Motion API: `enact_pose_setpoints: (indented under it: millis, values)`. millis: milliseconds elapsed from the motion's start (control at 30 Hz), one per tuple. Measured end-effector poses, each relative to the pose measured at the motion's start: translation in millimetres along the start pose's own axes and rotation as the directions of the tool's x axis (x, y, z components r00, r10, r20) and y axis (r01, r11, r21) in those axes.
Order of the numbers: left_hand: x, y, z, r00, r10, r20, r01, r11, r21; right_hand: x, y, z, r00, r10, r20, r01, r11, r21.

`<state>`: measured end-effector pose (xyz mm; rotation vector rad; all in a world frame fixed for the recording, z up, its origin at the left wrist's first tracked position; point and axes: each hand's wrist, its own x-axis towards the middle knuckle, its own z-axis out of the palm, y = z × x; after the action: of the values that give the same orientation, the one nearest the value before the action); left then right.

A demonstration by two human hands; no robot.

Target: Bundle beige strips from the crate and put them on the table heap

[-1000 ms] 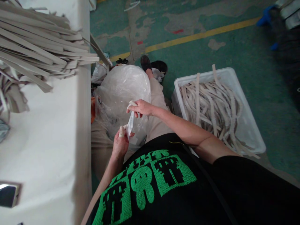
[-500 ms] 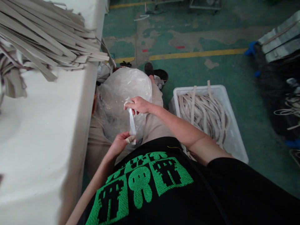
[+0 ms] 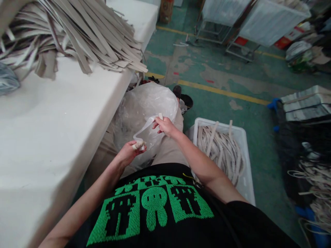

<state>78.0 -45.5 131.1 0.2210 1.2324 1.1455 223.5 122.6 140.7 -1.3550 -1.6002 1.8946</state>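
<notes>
The left hand (image 3: pixel 131 151), its thumb wrapped in tape, pinches one end of a narrow white strip (image 3: pixel 143 128) above the clear plastic bag (image 3: pixel 152 101), beside the long edge of the white-covered table (image 3: pixel 64 137). The right hand (image 3: pixel 166 126) pinches the strip's other end between thumb and forefinger, its remaining fingers loosely curled, and the strip bends slackly between both hands.

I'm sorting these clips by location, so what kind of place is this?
Probably a small factory or workshop: beige strips heaped on a long table, more in a white bin, and a worn green floor with yellow lines.
</notes>
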Motion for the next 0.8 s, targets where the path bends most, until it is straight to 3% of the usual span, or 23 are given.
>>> enact_pose_setpoints:
  millis: [67, 167, 267, 367, 467, 600, 800]
  values:
    - [4, 3, -0.1, 0.996, -0.006, -0.090, -0.010, 0.983, -0.181, -12, 15, -4, 0.993, 0.113, 0.037, -0.113, 0.993, 0.010]
    - [10, 7, 2.9, 0.983, -0.055, -0.175, -0.008, 0.939, -0.344, -38, 31, -4, 0.953, 0.185, 0.242, -0.190, 0.982, -0.002]
    - [14, 7, 9.4, 0.983, -0.068, -0.173, -0.009, 0.913, -0.409, -60, 36, 12, 0.867, 0.164, 0.471, -0.183, 0.983, -0.007]
    - [16, 4, 15.8, 0.990, -0.039, -0.139, -0.019, 0.920, -0.392, -69, 37, 34, 0.798, 0.159, 0.581, -0.181, 0.983, -0.020]
    - [17, 2, 18.7, 0.990, -0.018, -0.140, -0.031, 0.937, -0.347, -66, 37, 51, 0.790, 0.169, 0.590, -0.189, 0.982, -0.029]
    - [17, -1, 17.5, 0.990, -0.007, -0.140, -0.040, 0.945, -0.325, -64, 37, 58, 0.789, 0.188, 0.585, -0.217, 0.976, -0.021]
    - [15, -16, 12.7, 0.994, -0.002, 0.111, 0.017, 0.991, -0.134, -64, 35, 57, 0.780, 0.235, 0.580, -0.290, 0.957, 0.002]
